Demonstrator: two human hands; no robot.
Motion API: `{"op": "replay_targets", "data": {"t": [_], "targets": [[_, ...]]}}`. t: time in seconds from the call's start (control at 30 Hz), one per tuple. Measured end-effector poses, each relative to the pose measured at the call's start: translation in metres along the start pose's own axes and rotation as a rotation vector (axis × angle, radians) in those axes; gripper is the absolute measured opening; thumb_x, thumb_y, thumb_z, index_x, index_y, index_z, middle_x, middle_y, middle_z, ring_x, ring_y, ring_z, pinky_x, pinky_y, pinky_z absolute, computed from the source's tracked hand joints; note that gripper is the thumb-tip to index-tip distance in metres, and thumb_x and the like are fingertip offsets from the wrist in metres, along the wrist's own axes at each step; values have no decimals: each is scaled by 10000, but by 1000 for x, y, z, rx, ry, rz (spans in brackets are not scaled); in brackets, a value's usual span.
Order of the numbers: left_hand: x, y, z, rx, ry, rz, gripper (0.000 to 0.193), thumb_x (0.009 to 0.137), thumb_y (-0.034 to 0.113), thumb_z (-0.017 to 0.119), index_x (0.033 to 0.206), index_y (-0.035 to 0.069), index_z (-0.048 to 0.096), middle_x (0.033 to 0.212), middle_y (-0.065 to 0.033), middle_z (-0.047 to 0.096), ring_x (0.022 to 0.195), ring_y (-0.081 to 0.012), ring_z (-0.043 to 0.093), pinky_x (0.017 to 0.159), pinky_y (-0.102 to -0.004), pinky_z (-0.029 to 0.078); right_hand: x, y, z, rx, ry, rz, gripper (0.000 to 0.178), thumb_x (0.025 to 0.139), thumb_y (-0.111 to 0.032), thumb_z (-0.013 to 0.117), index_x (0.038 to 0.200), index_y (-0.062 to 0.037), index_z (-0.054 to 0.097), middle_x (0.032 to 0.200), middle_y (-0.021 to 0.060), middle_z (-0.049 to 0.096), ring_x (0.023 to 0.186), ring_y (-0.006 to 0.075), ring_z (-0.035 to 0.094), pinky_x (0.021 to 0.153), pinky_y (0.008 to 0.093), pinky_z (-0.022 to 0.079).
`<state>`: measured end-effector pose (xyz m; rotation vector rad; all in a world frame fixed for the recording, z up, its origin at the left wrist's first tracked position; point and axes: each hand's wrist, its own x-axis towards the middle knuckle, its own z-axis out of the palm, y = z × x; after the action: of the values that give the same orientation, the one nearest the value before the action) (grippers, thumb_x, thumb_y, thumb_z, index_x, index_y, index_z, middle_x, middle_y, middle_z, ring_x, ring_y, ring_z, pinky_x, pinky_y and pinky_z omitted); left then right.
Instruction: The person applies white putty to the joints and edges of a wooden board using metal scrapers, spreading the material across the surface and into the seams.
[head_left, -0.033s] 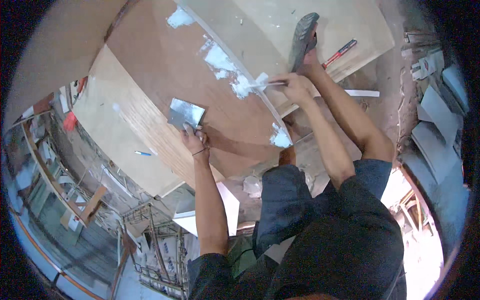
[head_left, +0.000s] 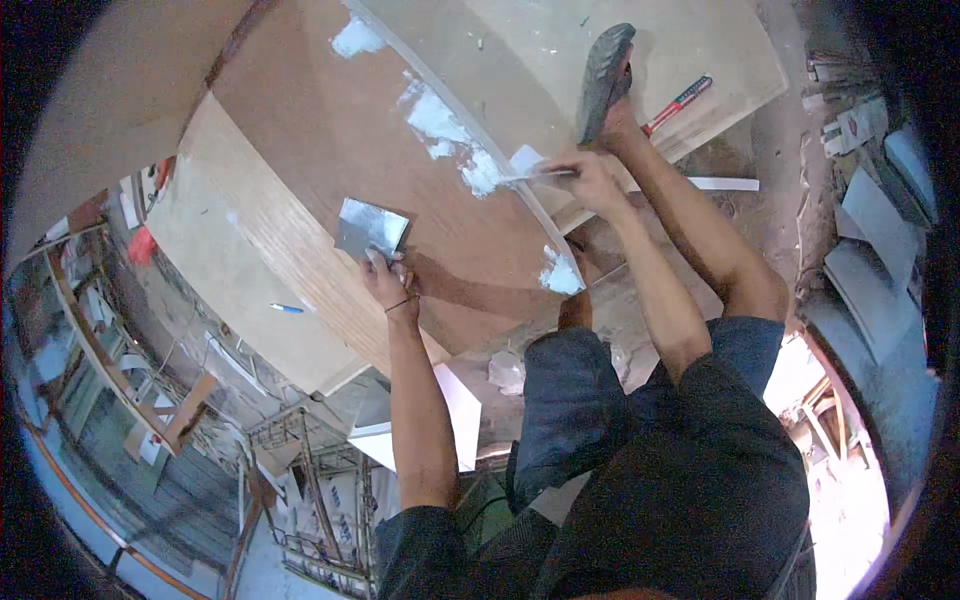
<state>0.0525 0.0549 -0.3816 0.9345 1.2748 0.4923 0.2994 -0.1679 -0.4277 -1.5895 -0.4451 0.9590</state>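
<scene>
My left hand (head_left: 388,281) is closed on a flat square metal plate (head_left: 365,243), smeared with white putty. It lies low over a brown wooden panel (head_left: 300,150). Farther right, my right hand (head_left: 596,182) grips a putty knife (head_left: 527,163) by its handle. The knife's whitened blade is at the panel's raised right edge (head_left: 440,82), beside a white putty patch (head_left: 483,173). More patches run along that edge, among them a large one (head_left: 436,118), a far one (head_left: 357,36) and a near one (head_left: 560,271).
A pale board (head_left: 190,215) with a blue pen (head_left: 287,309) on it lies left. My sandalled foot (head_left: 607,85) rests on another pale board (head_left: 720,50), near a red and black tool (head_left: 680,106). A white strip (head_left: 724,184) lies right. A metal rack (head_left: 312,500) stands lower left.
The putty knife in my right hand has tilted and shifted slightly, its blade turning a little at the panel edge. My left hand and the plate look nearly unmoved.
</scene>
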Motion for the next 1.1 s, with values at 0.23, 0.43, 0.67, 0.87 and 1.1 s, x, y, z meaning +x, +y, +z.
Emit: {"op": "replay_targets", "data": {"t": [0.23,0.43,0.67,0.87,1.1], "targets": [[-6,8,6,47,10,-9,203,924,312,441,974,118,410,652,-42,527,378,-45,347,304,-179,246,-25,4,-18,7,13,92,246,726,21,620,968,-14,638,934,51,641,872,136,583,798,268,447],[-4,2,5,47,34,-11,199,925,306,441,980,119,402,652,-40,518,373,-41,349,300,-174,254,9,0,3,104,64,105,273,729,26,617,1002,6,618,931,52,646,868,126,582,790,266,448],[-4,5,5,15,-3,-12,196,929,300,431,973,111,403,661,-44,520,373,-42,352,300,-168,259,-24,11,2,140,30,85,272,714,47,603,983,10,621,927,52,648,848,119,589,801,258,452],[-5,2,7,0,8,-12,170,933,273,426,982,110,421,679,-44,528,389,-46,368,311,-175,283,-72,27,-19,29,-87,118,274,706,56,584,968,-8,636,883,47,649,805,124,586,758,259,458],[-7,-3,11,7,34,11,163,931,259,431,973,102,424,657,-37,515,405,-49,371,321,-170,283,-130,14,-36,85,-176,303,237,686,34,613,910,-27,658,817,48,647,787,130,584,734,283,460]]}}
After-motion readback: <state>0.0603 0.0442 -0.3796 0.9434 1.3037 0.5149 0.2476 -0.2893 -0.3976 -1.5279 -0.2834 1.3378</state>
